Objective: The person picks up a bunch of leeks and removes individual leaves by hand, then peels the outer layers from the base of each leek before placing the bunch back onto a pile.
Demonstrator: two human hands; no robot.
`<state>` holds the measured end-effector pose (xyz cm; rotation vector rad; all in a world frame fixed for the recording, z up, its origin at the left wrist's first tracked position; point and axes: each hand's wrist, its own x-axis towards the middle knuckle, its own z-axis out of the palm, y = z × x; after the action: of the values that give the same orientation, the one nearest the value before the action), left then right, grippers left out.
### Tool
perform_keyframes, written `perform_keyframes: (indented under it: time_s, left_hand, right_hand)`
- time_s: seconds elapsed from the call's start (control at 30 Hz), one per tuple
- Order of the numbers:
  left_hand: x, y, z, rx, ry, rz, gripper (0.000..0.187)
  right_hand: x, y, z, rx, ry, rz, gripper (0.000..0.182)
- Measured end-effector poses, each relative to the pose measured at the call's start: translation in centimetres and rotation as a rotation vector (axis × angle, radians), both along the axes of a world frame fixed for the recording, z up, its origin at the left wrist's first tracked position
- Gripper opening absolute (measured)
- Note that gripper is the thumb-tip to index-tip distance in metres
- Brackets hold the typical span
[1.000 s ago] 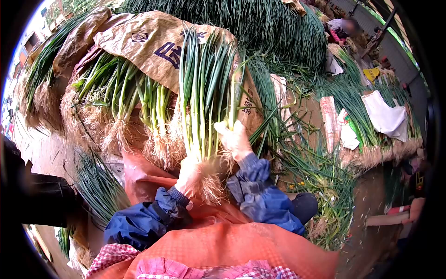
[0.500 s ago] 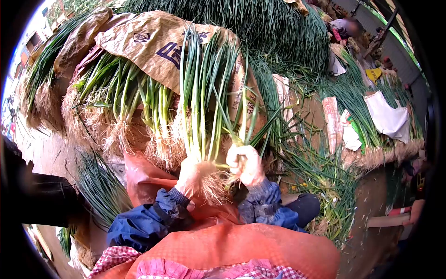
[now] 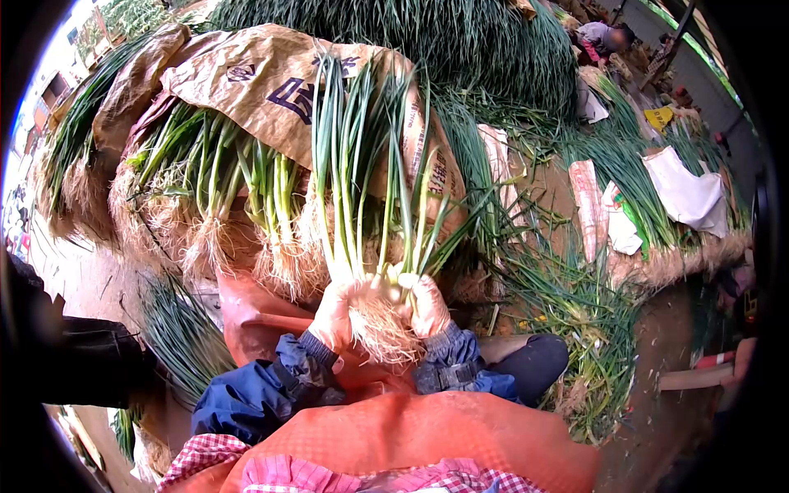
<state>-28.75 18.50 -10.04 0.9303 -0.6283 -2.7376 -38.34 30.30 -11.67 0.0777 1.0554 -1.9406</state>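
Observation:
A bunch of green onions (image 3: 349,185) stands upright in front of me, green tops away from me and stringy roots (image 3: 385,329) hanging toward my lap. My left hand (image 3: 334,315) is closed around the white lower ends on the left side. On the right side of the same bunch, my right hand (image 3: 426,306) is closed with its fingertips at the white ends, gripping the stalks there. Both hands nearly meet just above the roots. Beneath them lies an orange-red apron (image 3: 386,427) over my lap.
Beyond the hands, more green onions (image 3: 209,177) lie under a brown printed sack (image 3: 263,82). Loose leaves (image 3: 575,329) litter the ground at right. A white cloth (image 3: 686,189) covers part of another pile. A person (image 3: 598,37) sits far back right.
My right hand has come down and left with its onion stalks, which now stand against the bunch in my left hand. The left hand has barely moved.

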Motion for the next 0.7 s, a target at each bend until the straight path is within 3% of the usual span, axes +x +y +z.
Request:
perform_keyframes:
  time_s: [0.07,0.1,0.13,0.2,0.23,0.37,0.47,0.5,0.53,0.6,0.63,0.67,0.7]
  left_hand:
    - [-1.2,1.0,0.1,0.047,-0.015,-0.025,0.018]
    - [-1.6,0.6,-2.6,0.055,-0.013,-0.025,0.016]
    - [-1.7,0.8,-1.9,0.061,-0.012,0.018,0.015]
    - [-1.9,1.7,1.2,0.094,-0.002,0.108,0.014]
    - [-1.7,1.8,2.9,0.089,0.044,0.045,0.013]
    - [-3.4,4.7,-0.5,-0.08,0.018,-0.045,0.019]
    - [-4.4,6.1,-1.4,-0.084,0.002,-0.113,0.017]
    - [-4.2,6.3,-0.7,-0.027,0.097,-0.132,0.017]
    - [-3.9,6.1,0.5,-0.224,0.04,-0.14,0.015]
    - [-3.7,4.6,-0.8,0.043,-0.002,-0.163,0.018]
    - [-3.2,3.6,-3.2,0.143,0.135,-0.068,0.022]
    - [-2.6,3.6,-0.1,0.18,0.056,-0.078,0.026]
    - [-2.5,2.6,-2.0,0.21,0.098,-0.155,0.027]
  right_hand:
    - [-1.4,-0.9,0.0,-0.278,-0.128,-0.195,0.015]
    - [-1.9,-1.0,0.3,-0.274,-0.084,-0.155,0.014]
    - [-2.5,-0.7,-0.2,-0.363,-0.122,-0.025,0.012]
    - [-2.6,1.9,0.8,-0.257,-0.103,0.072,0.013]
    - [-2.2,3.4,1.7,-0.148,-0.155,-0.032,0.014]
    - [-1.5,9.0,4.2,-0.037,-0.038,-0.049,0.016]
    - [-2.5,7.2,4.7,0.067,0.056,-0.03,0.014]
    - [-2.6,6.0,3.4,0.173,0.247,-0.069,0.016]
    - [-2.6,4.4,2.9,0.144,0.472,-0.113,0.019]
    - [-2.3,2.9,3.1,0.189,0.527,-0.05,0.017]
    - [-1.9,2.2,2.9,0.133,0.55,-0.103,0.015]
    - [-1.5,1.7,2.5,0.08,0.573,-0.159,0.013]
    - [-1.4,1.6,1.6,0.098,0.601,-0.12,0.012]
